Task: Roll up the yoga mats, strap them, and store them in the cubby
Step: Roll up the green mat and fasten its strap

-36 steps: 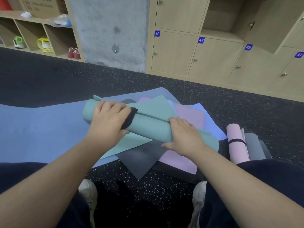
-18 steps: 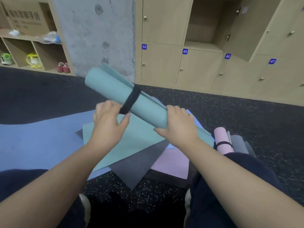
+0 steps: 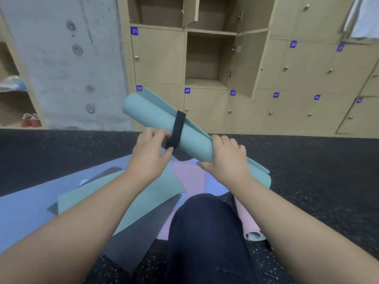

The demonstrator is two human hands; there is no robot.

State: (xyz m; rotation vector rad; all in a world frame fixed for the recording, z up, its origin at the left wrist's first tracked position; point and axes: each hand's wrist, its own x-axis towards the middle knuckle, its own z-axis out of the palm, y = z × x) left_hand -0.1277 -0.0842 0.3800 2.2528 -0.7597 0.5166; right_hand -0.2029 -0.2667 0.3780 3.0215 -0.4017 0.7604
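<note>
A rolled teal yoga mat (image 3: 155, 119) is held up in the air, tilted with its far end at the upper left. A black strap (image 3: 178, 128) circles its middle. My left hand (image 3: 150, 154) pinches the strap's lower end against the roll. My right hand (image 3: 227, 158) grips the near end of the roll. An open cubby (image 3: 207, 58) with its door swung to the right stands straight ahead in the wooden lockers. Flat teal (image 3: 143, 199), grey (image 3: 141, 232), pink (image 3: 188, 173) and blue (image 3: 30, 208) mats lie on the floor below.
A rolled pink mat (image 3: 249, 224) lies beside my right knee (image 3: 205, 222). More open cubbies (image 3: 158, 11) sit in the top row. A concrete pillar (image 3: 67, 58) stands at the left, with shoe shelves (image 3: 18, 111) beyond it. The floor is dark speckled rubber (image 3: 317, 171).
The strapped teal roll has been lifted off the flat mats into the air. My view has risen toward the lockers, and my knee has come forward.
</note>
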